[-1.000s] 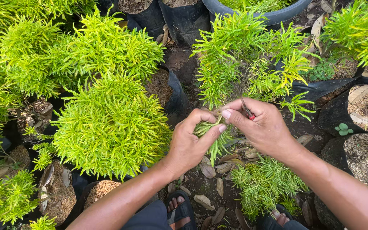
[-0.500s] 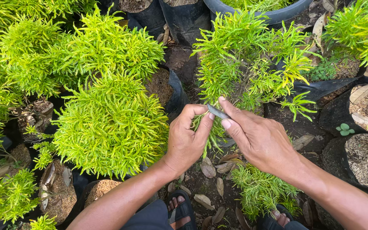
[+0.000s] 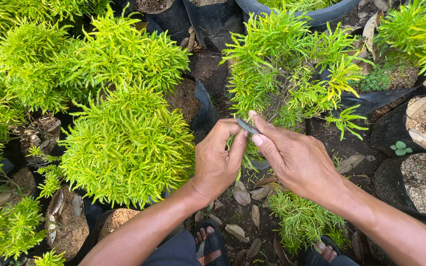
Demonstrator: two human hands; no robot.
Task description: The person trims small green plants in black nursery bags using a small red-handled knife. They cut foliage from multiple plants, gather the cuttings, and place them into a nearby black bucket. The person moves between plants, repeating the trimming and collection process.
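Note:
My left hand (image 3: pixel 218 160) is closed around a small green plant cutting (image 3: pixel 248 150), whose leafy end hangs below my fingers. My right hand (image 3: pixel 292 157) pinches a thin grey blade-like tool (image 3: pixel 247 126) between thumb and fingers, its tip resting against the top of the cutting. Both hands meet just below a bushy yellow-green potted plant (image 3: pixel 287 69).
Dense yellow-green shrubs in black grow bags (image 3: pixel 129 143) crowd the left side. More bags (image 3: pixel 410 177) with soil and husk stand at right. Dry leaves (image 3: pixel 242 197) litter the dark ground, a small plant (image 3: pixel 304 221) grows below my right hand, and my sandalled feet (image 3: pixel 213 241) show at the bottom.
My hands have risen slightly and parted a little. The grey tool, hidden a second ago, now shows between my right fingers against the cutting.

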